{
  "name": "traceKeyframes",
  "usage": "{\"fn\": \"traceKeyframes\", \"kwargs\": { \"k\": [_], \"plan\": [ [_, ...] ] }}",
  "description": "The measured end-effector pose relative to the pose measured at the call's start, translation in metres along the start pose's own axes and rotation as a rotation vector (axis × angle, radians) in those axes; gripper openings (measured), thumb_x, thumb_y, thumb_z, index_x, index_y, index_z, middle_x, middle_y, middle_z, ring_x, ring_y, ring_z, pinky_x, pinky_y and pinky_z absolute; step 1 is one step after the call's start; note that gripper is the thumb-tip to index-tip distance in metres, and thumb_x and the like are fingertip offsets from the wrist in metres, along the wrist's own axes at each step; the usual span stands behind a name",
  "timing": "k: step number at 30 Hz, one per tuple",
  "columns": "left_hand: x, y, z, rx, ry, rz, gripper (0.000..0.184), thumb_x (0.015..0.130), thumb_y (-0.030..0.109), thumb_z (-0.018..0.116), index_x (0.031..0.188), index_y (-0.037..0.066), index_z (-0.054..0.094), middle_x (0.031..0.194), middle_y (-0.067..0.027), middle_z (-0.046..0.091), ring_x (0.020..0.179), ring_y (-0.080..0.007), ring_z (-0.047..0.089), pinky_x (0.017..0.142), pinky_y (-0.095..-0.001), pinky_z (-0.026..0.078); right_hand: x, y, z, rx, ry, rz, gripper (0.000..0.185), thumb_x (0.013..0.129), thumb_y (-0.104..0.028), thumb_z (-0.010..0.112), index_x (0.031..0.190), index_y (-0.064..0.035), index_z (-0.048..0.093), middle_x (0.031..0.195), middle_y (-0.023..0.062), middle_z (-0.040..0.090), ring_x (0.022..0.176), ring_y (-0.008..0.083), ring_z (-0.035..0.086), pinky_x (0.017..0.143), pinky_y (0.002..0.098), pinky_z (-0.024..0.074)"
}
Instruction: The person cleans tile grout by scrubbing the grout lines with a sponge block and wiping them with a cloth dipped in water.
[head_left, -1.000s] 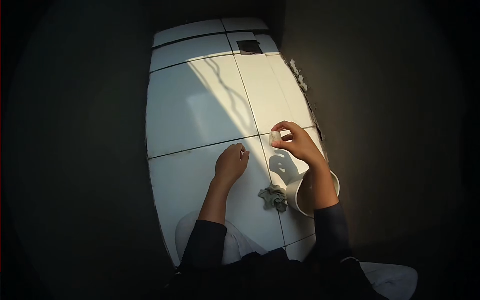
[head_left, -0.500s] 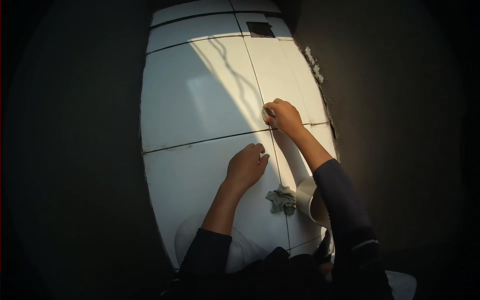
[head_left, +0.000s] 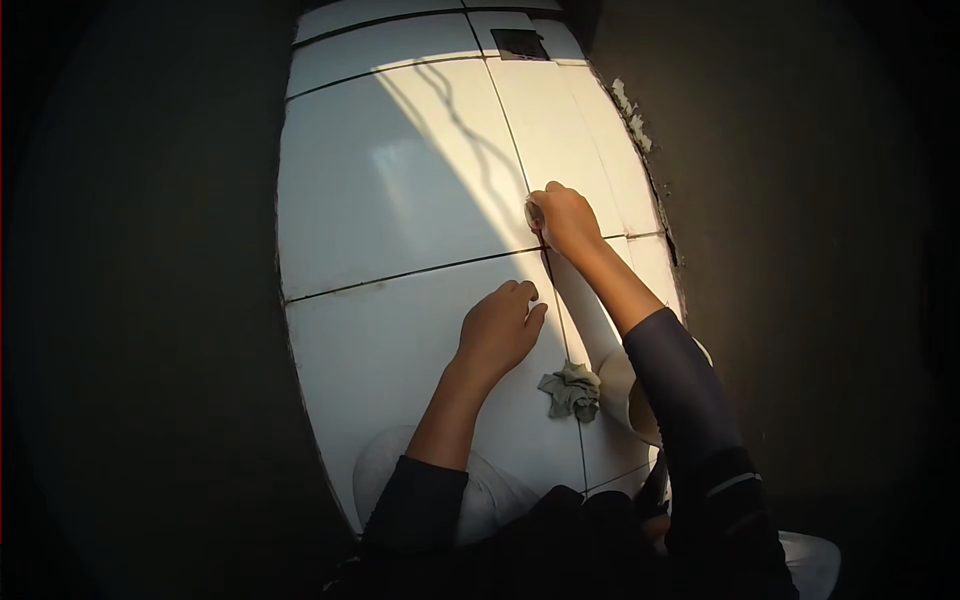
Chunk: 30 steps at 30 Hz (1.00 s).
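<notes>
My right hand is closed round a small, pale, rounded piece, too covered to name. It presses this piece at the dark joint between white floor tiles, just above where two joints cross. My left hand hovers over the tile nearer to me, its fingers loosely curled and thumb apart, with nothing seen in it. A crumpled grey-green cloth lies on the joint below my hands. Beside it stands a pale round bucket, partly hidden by my right sleeve.
A dark square opening sits in the far tiles. Along the right edge of the tiling lie broken white bits. Dark grey surface borders both sides. My knee rests at the lower left.
The view has shifted slightly. My right hand, still gripping the pale piece, stays near the joint with a small turn of the wrist. My left hand's fingers have spread a little.
</notes>
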<state>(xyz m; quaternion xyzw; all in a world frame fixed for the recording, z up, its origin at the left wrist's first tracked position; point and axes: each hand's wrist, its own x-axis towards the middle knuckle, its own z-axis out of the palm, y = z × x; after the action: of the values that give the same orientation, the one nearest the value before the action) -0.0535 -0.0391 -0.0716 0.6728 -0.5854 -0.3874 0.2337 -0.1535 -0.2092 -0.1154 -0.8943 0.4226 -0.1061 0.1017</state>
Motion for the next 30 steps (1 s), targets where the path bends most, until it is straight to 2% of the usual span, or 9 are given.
{"fn": "traceKeyframes", "kwargs": {
  "k": [2,6,9,13,15,19,23,25,30],
  "plan": [
    [-0.001,-0.001,0.000,0.002,0.006,0.011,0.024,0.088,0.022,0.052,0.099,0.002,0.059,0.094,-0.0129,0.060,0.081,-0.0304,0.060,0.073,-0.0408,0.049,0.018,0.003,-0.001,-0.003,-0.047,0.014,0.014,0.074,-0.007,0.057,0.084,-0.0044,0.066,0.080,0.0156,0.058,0.075,0.0327,0.058,0.067,0.0385,0.0472],
    [-0.002,-0.001,-0.001,0.002,0.014,0.007,0.024,0.088,0.022,0.052,0.099,0.001,0.059,0.093,-0.0133,0.060,0.080,-0.0306,0.061,0.072,-0.0408,0.049,-0.003,0.000,0.000,0.015,0.024,0.024,0.013,0.073,-0.007,0.058,0.082,-0.0048,0.066,0.079,0.0152,0.057,0.075,0.0327,0.058,0.067,0.0385,0.0471],
    [-0.002,-0.001,0.001,0.010,0.034,0.021,0.023,0.088,0.021,0.053,0.097,0.001,0.058,0.089,-0.0118,0.060,0.076,-0.0274,0.060,0.070,-0.0385,0.048,-0.028,-0.007,-0.008,0.001,-0.130,0.015,0.010,0.073,-0.007,0.058,0.079,-0.0055,0.066,0.077,0.0150,0.056,0.074,0.0324,0.058,0.066,0.0389,0.0466],
    [0.000,-0.002,0.006,-0.003,0.046,0.036,0.021,0.088,0.020,0.054,0.096,0.001,0.058,0.085,-0.0100,0.059,0.072,-0.0241,0.058,0.068,-0.0360,0.047,-0.014,-0.001,-0.002,-0.009,-0.077,-0.007,0.010,0.072,-0.003,0.060,0.080,-0.0052,0.065,0.081,0.0152,0.056,0.076,0.0322,0.058,0.068,0.0403,0.0498],
    [0.000,-0.001,0.002,0.005,0.021,0.023,0.022,0.088,0.021,0.053,0.097,0.001,0.058,0.089,-0.0115,0.060,0.077,-0.0273,0.059,0.070,-0.0385,0.048,0.000,-0.004,-0.001,0.011,0.012,0.019,0.008,0.075,-0.008,0.055,0.072,-0.0053,0.063,0.074,0.0149,0.055,0.072,0.0316,0.057,0.064,0.0399,0.0457],
    [-0.003,0.001,-0.002,0.012,0.008,0.000,0.024,0.088,0.022,0.052,0.099,0.001,0.058,0.093,-0.0129,0.060,0.082,-0.0302,0.060,0.073,-0.0408,0.048,-0.020,-0.007,-0.006,-0.025,-0.091,0.041,0.018,0.074,-0.003,0.058,0.089,-0.0057,0.066,0.085,0.0160,0.057,0.079,0.0324,0.059,0.070,0.0396,0.0500],
    [-0.002,0.000,0.000,0.024,0.001,0.024,0.025,0.089,0.022,0.052,0.100,0.001,0.058,0.093,-0.0126,0.060,0.082,-0.0296,0.060,0.073,-0.0405,0.048,-0.031,-0.006,-0.004,-0.055,-0.089,-0.008,0.018,0.074,-0.005,0.059,0.091,-0.0061,0.065,0.087,0.0161,0.056,0.081,0.0321,0.058,0.070,0.0397,0.0497],
    [-0.002,-0.005,0.004,-0.018,0.042,0.035,0.021,0.088,0.020,0.054,0.096,0.001,0.058,0.085,-0.0103,0.059,0.072,-0.0243,0.058,0.068,-0.0363,0.046,-0.014,-0.008,-0.007,-0.057,-0.105,0.040,0.018,0.074,-0.004,0.059,0.091,-0.0063,0.065,0.087,0.0157,0.056,0.082,0.0319,0.057,0.070,0.0398,0.0497],
    [-0.004,-0.004,0.001,-0.010,0.067,0.045,0.021,0.088,0.020,0.053,0.094,0.000,0.057,0.084,-0.0106,0.059,0.073,-0.0248,0.058,0.067,-0.0364,0.046,-0.012,-0.011,-0.003,-0.062,-0.042,0.092,0.017,0.075,-0.003,0.057,0.090,-0.0070,0.065,0.088,0.0151,0.056,0.085,0.0315,0.057,0.070,0.0394,0.0498]
  ]
}}
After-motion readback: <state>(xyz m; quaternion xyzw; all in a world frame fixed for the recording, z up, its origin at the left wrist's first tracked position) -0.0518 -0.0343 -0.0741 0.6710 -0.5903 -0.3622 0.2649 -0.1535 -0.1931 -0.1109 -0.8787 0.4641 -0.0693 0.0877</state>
